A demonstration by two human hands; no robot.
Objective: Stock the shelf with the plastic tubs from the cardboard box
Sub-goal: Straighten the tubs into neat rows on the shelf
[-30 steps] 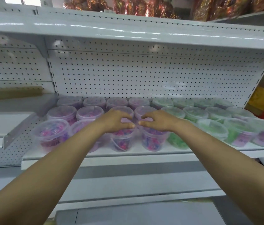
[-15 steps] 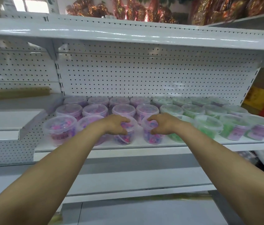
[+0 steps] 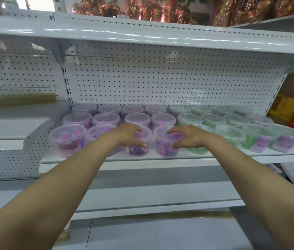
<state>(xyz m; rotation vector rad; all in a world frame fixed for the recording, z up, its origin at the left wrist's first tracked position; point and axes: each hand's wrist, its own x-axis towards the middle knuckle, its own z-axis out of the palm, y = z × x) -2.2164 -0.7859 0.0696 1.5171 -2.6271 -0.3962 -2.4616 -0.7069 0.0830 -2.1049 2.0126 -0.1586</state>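
Clear plastic tubs w/ pink-purple contents fill the left part of the white metal shelf (image 3: 160, 156); green-filled tubs (image 3: 230, 134) sit to the right, same shelf, approx. three rows deep. We have both arms stretched fwd to the front row. Left hand (image 3: 127, 135) curls over the third front tub from the left (image 3: 139, 145), fingers on the lid, thumb on the near side wall; grip looks loose, tub standing on the shelf. Right hand (image 3: 186, 137) cups the next front tub (image 3: 167, 143) from its right side, fingers over the lid edge, thumb low on the wall; tub also upright on the shelf. The two held tubs stand just beside each other. Leftmost front tub (image 3: 67, 139) shows a purple label. Pegboard back panel (image 3: 160, 82) behind the rows. Cardboard box not in view.
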